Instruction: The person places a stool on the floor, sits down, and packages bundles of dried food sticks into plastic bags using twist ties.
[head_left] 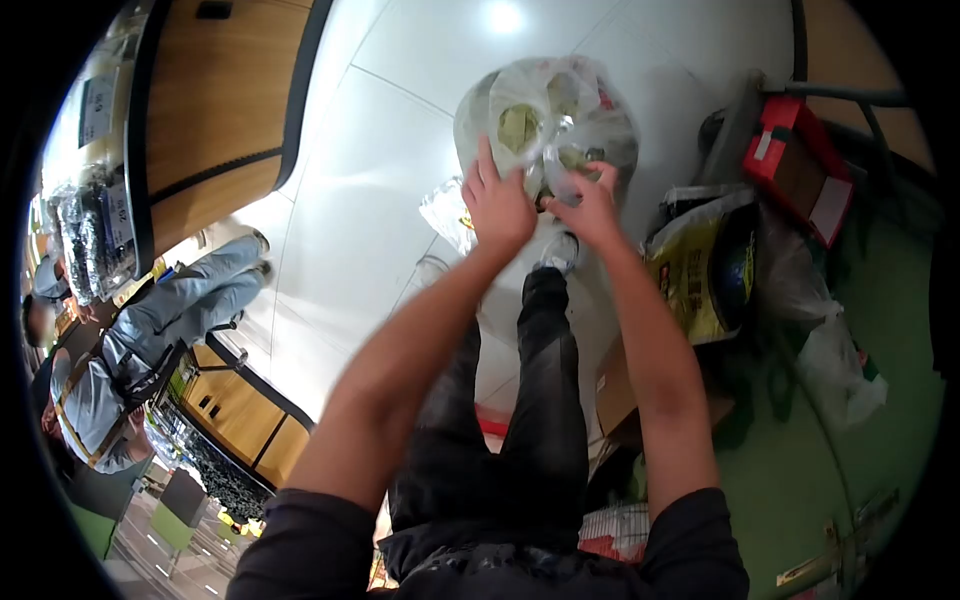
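A round tub or large bag (468, 110) stands on the floor in front of me, holding several clear plastic bags. One clear bag (519, 127) has flat greenish, leaf-like pieces in it. My left hand (500, 208) lies against the near left side of these bags, fingers stretched out, its index finger pointing away from me. My right hand (592, 208) is closed with thumb and fingers on a smaller clear plastic bag (572, 160) at the near right. Small dark items between the hands are too unclear to name.
A crumpled white wrapper (447, 212) lies left of the tub. On the right are a yellow-and-black bag (700, 275), an open red box (795, 165) and a loose plastic bag (840, 365). Wooden cabinets (225, 100) border the left, where another person (180, 295) is near shelves.
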